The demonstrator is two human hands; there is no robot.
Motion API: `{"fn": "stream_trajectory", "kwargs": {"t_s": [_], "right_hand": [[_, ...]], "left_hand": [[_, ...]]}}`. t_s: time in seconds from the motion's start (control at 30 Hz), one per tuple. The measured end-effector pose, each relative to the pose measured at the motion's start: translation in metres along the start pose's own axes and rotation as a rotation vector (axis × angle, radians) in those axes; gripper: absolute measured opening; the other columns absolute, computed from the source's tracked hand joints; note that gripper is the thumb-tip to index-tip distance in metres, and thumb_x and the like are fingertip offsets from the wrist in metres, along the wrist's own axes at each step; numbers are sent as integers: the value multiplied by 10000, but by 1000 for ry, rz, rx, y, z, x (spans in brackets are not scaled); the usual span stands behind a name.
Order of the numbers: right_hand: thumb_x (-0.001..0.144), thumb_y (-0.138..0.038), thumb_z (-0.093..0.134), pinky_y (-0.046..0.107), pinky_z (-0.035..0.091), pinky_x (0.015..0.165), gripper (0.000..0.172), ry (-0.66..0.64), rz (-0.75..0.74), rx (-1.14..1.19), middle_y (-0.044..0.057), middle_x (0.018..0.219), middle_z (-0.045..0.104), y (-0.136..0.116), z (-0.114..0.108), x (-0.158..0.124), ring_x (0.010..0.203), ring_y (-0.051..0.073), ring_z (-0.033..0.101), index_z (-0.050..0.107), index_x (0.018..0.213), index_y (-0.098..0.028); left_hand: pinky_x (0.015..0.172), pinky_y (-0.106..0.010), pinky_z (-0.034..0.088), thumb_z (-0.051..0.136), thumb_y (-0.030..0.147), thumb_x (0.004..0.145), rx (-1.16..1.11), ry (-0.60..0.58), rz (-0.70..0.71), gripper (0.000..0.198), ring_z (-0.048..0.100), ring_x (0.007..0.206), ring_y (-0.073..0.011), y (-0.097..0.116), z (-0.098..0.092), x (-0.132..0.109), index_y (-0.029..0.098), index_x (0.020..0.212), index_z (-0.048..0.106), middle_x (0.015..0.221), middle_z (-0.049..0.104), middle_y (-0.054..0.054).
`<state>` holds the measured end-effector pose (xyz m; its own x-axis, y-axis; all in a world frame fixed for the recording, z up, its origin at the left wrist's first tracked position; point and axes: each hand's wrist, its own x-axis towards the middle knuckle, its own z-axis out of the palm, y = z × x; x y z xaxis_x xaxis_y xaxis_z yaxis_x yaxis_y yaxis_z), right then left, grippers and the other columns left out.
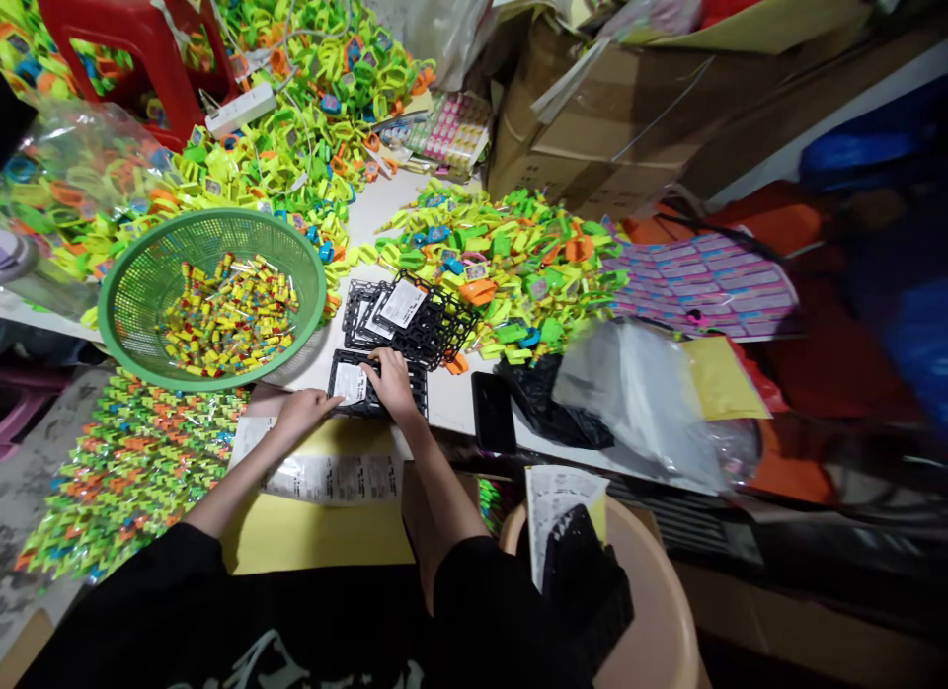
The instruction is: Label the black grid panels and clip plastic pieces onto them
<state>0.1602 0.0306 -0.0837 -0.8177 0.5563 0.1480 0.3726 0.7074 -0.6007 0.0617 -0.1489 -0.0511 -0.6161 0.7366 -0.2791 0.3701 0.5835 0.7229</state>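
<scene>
While both hands sit on the flat black plastic grid tray (419,378) at the table edge, step looks like seating the white paper label card (350,381) on it. Near side of tray: yellow paper sheet (318,536) on lap. R hand (390,381) flat on tray, fingers apart, gripping nothing. L hand (305,410) at tray's left edge, fingertips by card; pinch or not, can't tell. Left of tray: round green plastic mesh basket (125,304). Just beyond tray: stack of similar black grid trays (436,329). Next move prob needs tray held steady, card squared to grid.

Palms down: left hand (307,409), right hand (391,381)
</scene>
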Motion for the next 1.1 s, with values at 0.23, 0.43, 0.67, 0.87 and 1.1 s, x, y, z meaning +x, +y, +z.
{"fn": "stream_trajectory", "kwargs": {"t_s": [0.23,0.43,0.67,0.87,1.1], "right_hand": [[923,-425,526,410,368,1000,385,-93,-133,-60,136,1316,558,-5,-13,-17,1218,288,474,581,1212,-175],[835,-505,632,445,333,1086,649,-209,-183,-25,146,1486,403,-4,-24,-32,1350,291,383,472,1377,-187],[755,-589,678,484,257,1151,850,-296,-218,-60,159,1536,319,0,-24,-39,1422,307,287,401,1447,-180],[783,-477,705,539,269,1123,685,-297,-324,-161,145,1511,372,-5,-30,-50,1386,334,340,495,1389,-235],[839,-256,615,484,392,1038,465,-297,-358,-162,123,1406,508,-18,-47,-48,1269,306,472,586,1302,-232]], "left_hand": [[586,-244,356,497,672,795,-264,-104,-22,532,501,513,-132,-22,9,-5,187,577,484,506,539,19],[534,-236,350,496,691,786,-364,-129,-50,541,465,470,-119,-28,19,-2,188,588,475,489,509,25],[685,-294,410,380,620,882,45,1,13,521,612,728,-222,-34,-26,-19,188,768,649,787,696,-77],[870,-371,449,413,630,849,161,191,-183,540,604,1012,-296,-108,-72,-55,167,976,661,1065,684,-134],[828,-361,481,433,697,755,-73,91,-361,576,638,928,-268,-170,-57,-93,186,956,607,1021,691,-91]]}}
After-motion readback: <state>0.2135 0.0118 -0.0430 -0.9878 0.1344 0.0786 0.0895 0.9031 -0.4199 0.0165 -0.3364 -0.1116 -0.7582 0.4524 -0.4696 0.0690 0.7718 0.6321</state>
